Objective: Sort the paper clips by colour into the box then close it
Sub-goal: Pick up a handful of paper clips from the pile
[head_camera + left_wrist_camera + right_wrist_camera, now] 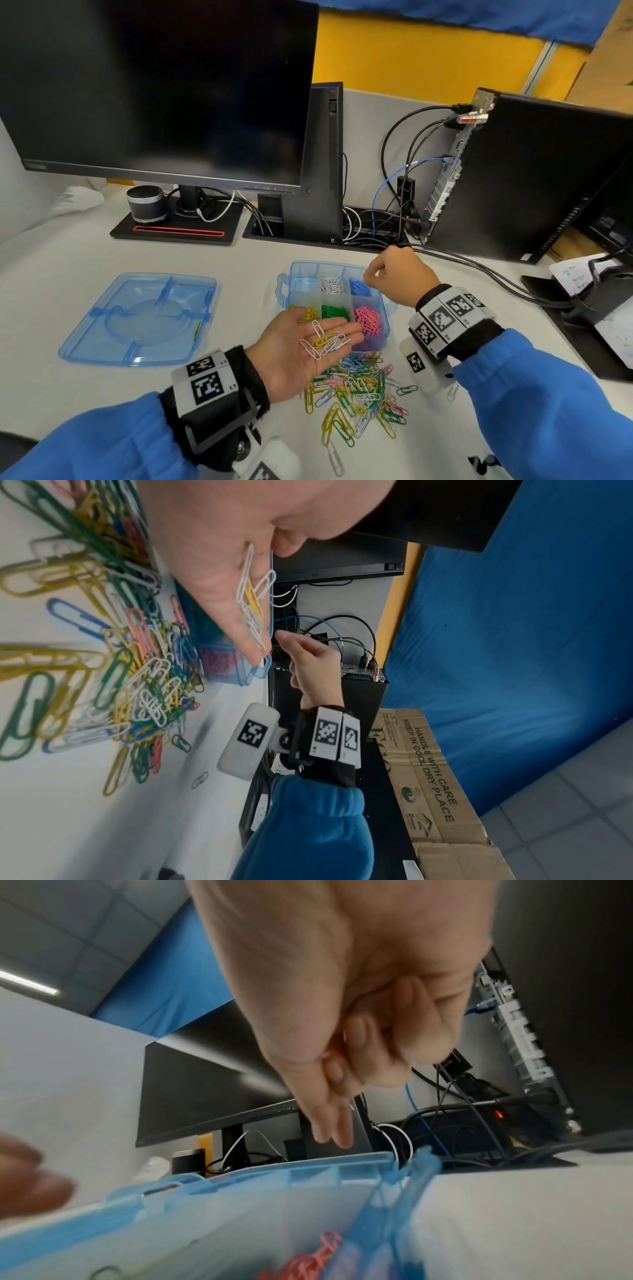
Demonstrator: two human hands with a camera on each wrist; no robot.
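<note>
White desk: head view shows translucent blue compartment box, colours separated; left hand flat, cradling white and yellow clips. Right wrist view: right hand curled; grasp unclear.

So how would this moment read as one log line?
left hand: open, white and yellow clips on palm | right hand: over blue-clip compartment | lid: off

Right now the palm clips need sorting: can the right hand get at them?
Probably yes: the clips lie uncovered on the flat left hand, and the right hand hovers close above the box.
</note>
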